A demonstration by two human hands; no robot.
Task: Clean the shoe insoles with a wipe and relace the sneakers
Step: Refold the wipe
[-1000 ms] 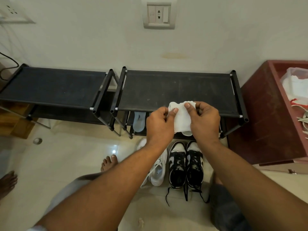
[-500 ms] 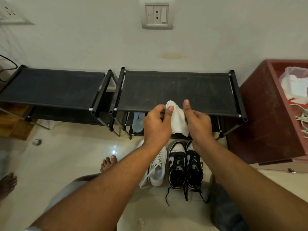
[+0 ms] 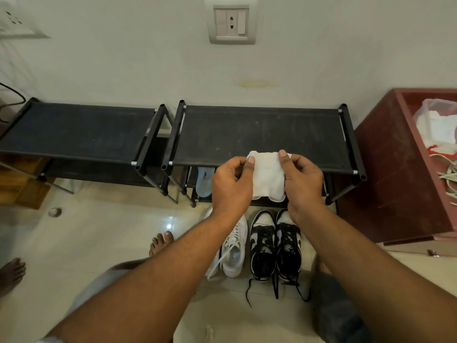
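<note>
Head view, and I'm looking down at two black shoe racks against the wall: the left rack (image 3: 74, 129) and the right rack (image 3: 259, 132), side by side, with a wall socket (image 3: 231, 23) above. A red cabinet (image 3: 395, 169) stands right of them, with a plastic bag (image 3: 435, 122) in it. On the floor below I've got a white sneaker (image 3: 233, 253) just beside a black-and-white pair (image 3: 274, 246), toes toward the rack, black laces (image 3: 275, 285) loose on the tiles. A bare foot (image 3: 160, 242) sits left of the white sneaker.

The left forearm crosses the white sneaker and the right wrist covers one black-and-white toe.

The left hand (image 3: 232, 184) and right hand (image 3: 303, 181) are raised over the right rack's front rail, apart, each pinching an upper corner of the wipe (image 3: 268, 174). It is stretched flat between them, face toward me, its longer side running down from the thumbs toward the sneakers. It hides part of the lower shelf.

An insole (image 3: 204, 180) lies on that lower shelf, left of the hands, long axis running from wall toward me, its far end under the top shelf.
</note>
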